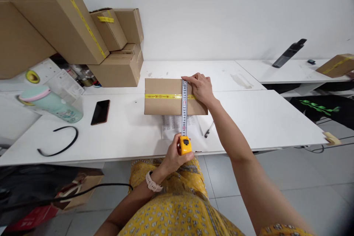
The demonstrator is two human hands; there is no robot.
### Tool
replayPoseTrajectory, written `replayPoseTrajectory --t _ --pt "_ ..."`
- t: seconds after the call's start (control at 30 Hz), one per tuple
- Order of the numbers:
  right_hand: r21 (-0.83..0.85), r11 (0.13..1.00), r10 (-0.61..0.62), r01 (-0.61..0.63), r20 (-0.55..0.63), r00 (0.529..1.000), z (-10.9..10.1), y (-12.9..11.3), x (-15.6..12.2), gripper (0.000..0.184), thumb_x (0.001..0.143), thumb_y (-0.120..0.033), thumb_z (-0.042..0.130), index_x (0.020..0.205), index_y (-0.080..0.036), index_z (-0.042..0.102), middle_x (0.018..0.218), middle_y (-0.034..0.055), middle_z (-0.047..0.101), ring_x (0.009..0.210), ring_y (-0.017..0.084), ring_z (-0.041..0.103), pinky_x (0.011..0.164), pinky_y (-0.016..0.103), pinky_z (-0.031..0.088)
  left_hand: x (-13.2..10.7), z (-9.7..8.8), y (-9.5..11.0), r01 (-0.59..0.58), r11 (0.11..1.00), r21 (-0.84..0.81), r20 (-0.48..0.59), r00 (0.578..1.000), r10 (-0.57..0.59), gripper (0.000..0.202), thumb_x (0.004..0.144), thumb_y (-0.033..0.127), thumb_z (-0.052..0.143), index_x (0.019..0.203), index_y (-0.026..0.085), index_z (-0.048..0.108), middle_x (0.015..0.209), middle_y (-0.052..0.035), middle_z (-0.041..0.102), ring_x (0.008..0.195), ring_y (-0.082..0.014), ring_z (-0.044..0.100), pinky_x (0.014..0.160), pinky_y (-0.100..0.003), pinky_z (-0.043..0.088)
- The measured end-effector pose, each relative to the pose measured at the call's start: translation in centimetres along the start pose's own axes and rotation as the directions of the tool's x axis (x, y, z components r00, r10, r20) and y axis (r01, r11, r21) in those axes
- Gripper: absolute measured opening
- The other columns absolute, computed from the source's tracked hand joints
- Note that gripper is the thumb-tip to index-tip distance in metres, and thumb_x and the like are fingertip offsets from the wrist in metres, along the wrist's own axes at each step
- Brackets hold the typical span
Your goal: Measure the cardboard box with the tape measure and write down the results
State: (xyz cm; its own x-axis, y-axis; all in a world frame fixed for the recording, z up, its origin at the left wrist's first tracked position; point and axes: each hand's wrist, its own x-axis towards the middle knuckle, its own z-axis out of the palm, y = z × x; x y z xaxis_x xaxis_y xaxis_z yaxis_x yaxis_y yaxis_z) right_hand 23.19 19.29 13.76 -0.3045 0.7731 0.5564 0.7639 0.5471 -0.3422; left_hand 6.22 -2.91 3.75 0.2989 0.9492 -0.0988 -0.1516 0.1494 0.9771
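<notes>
A cardboard box [163, 107] with a strip of yellow tape lies on the white table in front of me. Across its top runs the pulled-out blade of a tape measure [186, 146]. My left hand [174, 155] is wrapped round the yellow case, low at the table's front edge. At the box's far edge, my right hand [202, 87] presses the blade's end with its fingertips, the other fingers resting on the box top. Partly under the box is a printed sheet [171, 127], with a pen [208, 131] to its right.
Stacked cardboard boxes [80, 29] fill the back left. A phone [100, 112], a mint-green bottle [55, 103] and a curved black band [73, 142] lie on the left of the table [249, 118]. At the back right are a dark bottle [289, 53] and a small taped carton [336, 65].
</notes>
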Motion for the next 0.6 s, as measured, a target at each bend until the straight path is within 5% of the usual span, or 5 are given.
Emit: replayPoseTrajectory --t 0.43,0.6 --pt "-0.036 0.998 0.043 -0.042 0.039 0.998 -0.5 -1.0 -0.2 0.051 0.106 -0.03 0.025 0.133 -0.04 0.067 0.109 0.0099 0.063 0.103 0.03 0.056 0.094 0.051 0.037 0.0 -0.1 -1.0 -0.014 0.999 0.034 -0.024 1.0 0.014 0.053 0.073 0.031 0.079 0.117 0.025 0.05 0.104 -0.0006 0.062 0.069 -0.0109 0.054 0.061 -0.025 0.047" --pt "-0.002 0.998 0.057 -0.057 0.007 0.998 -0.5 -0.6 -0.3 0.05 0.106 -0.035 0.026 0.145 -0.039 0.058 0.113 0.0107 0.061 0.107 0.031 0.056 0.099 0.054 0.039 -1.8 -0.6 0.7 -0.091 0.996 0.019 0.012 0.996 0.09 0.054 0.076 0.035 0.08 0.119 0.025 0.05 0.12 -0.0065 0.064 0.077 -0.0151 0.066 0.066 -0.028 0.053"
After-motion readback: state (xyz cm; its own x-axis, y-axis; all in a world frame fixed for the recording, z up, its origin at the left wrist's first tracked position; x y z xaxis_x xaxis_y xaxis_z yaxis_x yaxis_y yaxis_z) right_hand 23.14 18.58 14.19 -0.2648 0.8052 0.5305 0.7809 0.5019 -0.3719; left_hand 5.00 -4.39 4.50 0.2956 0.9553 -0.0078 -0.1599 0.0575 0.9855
